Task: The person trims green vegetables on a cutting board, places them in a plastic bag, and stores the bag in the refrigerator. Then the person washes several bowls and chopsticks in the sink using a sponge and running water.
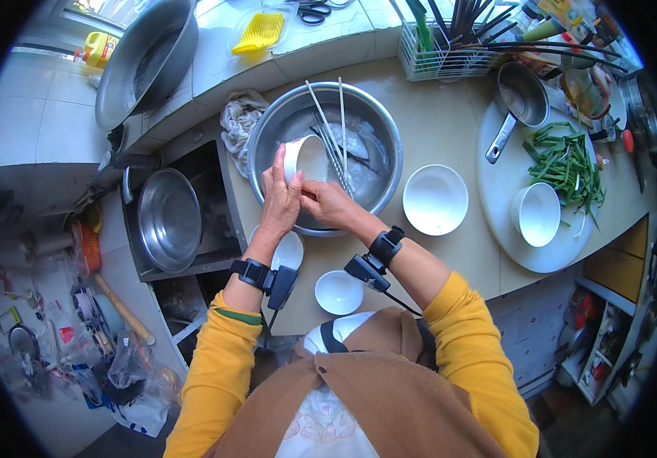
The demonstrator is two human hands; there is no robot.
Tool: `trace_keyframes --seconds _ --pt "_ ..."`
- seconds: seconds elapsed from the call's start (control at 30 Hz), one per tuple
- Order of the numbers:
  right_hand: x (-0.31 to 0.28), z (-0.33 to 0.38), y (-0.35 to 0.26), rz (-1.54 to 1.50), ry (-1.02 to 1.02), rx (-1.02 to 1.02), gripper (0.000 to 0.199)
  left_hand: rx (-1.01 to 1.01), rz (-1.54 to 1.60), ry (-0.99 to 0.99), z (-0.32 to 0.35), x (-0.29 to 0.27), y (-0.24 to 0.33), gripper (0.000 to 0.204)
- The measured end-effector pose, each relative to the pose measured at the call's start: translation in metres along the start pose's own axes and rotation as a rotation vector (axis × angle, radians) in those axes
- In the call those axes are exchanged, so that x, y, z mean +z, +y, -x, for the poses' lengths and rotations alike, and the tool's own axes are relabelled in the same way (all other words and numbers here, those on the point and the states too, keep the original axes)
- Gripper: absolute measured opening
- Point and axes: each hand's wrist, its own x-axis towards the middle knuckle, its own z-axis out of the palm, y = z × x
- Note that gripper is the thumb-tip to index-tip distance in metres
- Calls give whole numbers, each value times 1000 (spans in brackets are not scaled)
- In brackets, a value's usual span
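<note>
My left hand [280,191] grips a white bowl [292,159], tilted on its side over a large metal basin [396,145]. My right hand [332,204] is closed at the bowl's lower rim, its fingertips partly hidden. Inside the basin, light chopsticks [342,107] and several darker ones lean against the wall, above shiny, water-like patches. Another white bowl [435,200] stands on the counter right of the basin. A small white bowl [339,292] sits at the near edge, and a white dish [289,250] is partly covered by my left wrist.
At right, a round white board [496,206] carries cut green vegetables [561,168], a bowl [537,214] and a small saucepan [523,95]. A wire rack [439,65] holds chopsticks behind. Left are a metal bowl [170,220] in the sink, a crumpled cloth [241,126] and a big pan [145,65].
</note>
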Motion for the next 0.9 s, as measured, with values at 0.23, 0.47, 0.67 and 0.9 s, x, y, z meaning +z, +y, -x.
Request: trace_keyframes --seconds 0.23,0.47,0.67,0.9 --pt "-24 6 8 883 -15 -118 28 -263 326 -229 -17 -23 -11 59" --pt "3 -17 6 -27 40 58 21 -157 246 -149 -20 -18 -4 60" --pt "6 -44 12 481 354 -298 22 -208 257 -150 -20 -17 -3 60" --pt "-6 -31 14 563 15 -33 10 -317 261 -166 -19 -19 0 57"
